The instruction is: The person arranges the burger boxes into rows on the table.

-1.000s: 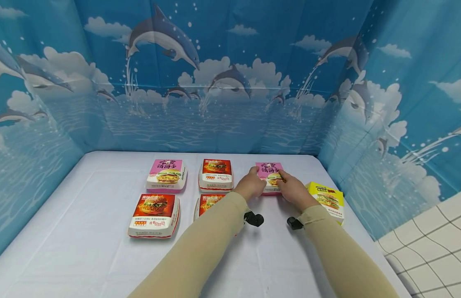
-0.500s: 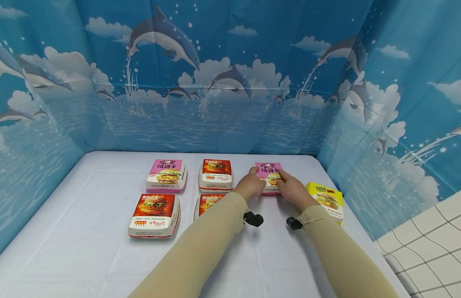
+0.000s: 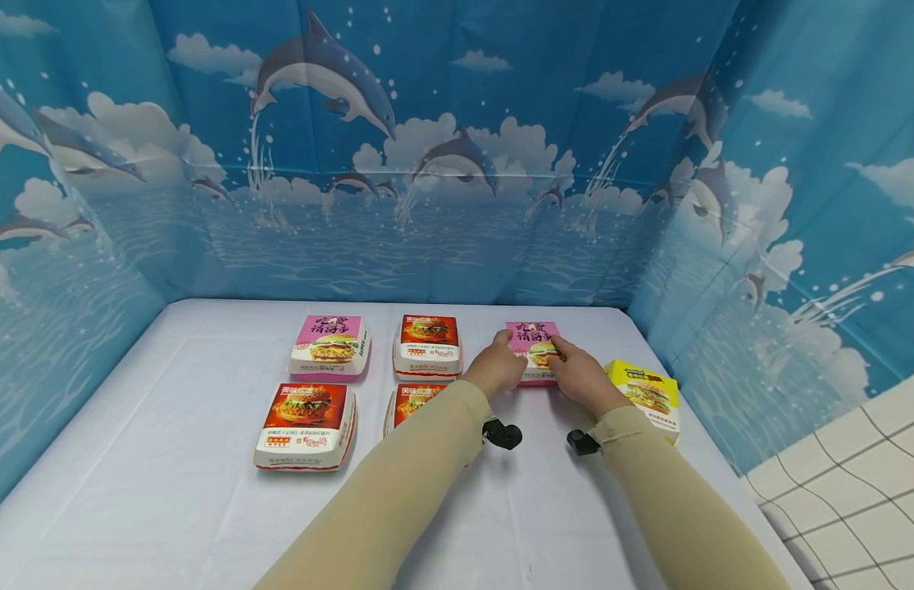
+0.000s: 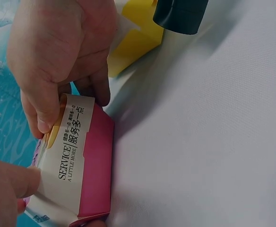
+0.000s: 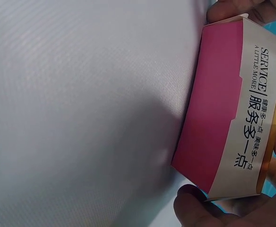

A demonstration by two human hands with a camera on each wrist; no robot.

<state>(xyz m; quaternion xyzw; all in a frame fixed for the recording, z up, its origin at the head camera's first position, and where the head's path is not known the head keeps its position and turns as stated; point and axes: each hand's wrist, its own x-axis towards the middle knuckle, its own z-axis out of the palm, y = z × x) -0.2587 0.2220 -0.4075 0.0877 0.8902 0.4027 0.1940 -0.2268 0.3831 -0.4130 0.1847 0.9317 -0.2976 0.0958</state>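
Note:
A pink and white burger box (image 3: pixel 532 334) sits at the back right of the white table, held between both hands. My left hand (image 3: pixel 497 366) grips its left end, thumb on the lid and fingers down the side. At the other end, my right hand (image 3: pixel 584 380) holds it the same way. The left wrist view has the box's pink and white front side (image 4: pixel 98 175) with "SERVICE" lettering. From the right wrist, the box (image 5: pixel 216 94) appears tilted in the picture, its base at the tabletop. The hands partly cover the lid's picture.
A yellow burger box (image 3: pixel 648 397) stands right of my right hand. On the left are another pink box (image 3: pixel 331 348) and red and white boxes (image 3: pixel 427 346) (image 3: pixel 306 426), one (image 3: pixel 415 400) partly behind my left arm. A dolphin-printed curtain (image 3: pixel 427 246) borders the table (image 3: pixel 132 459).

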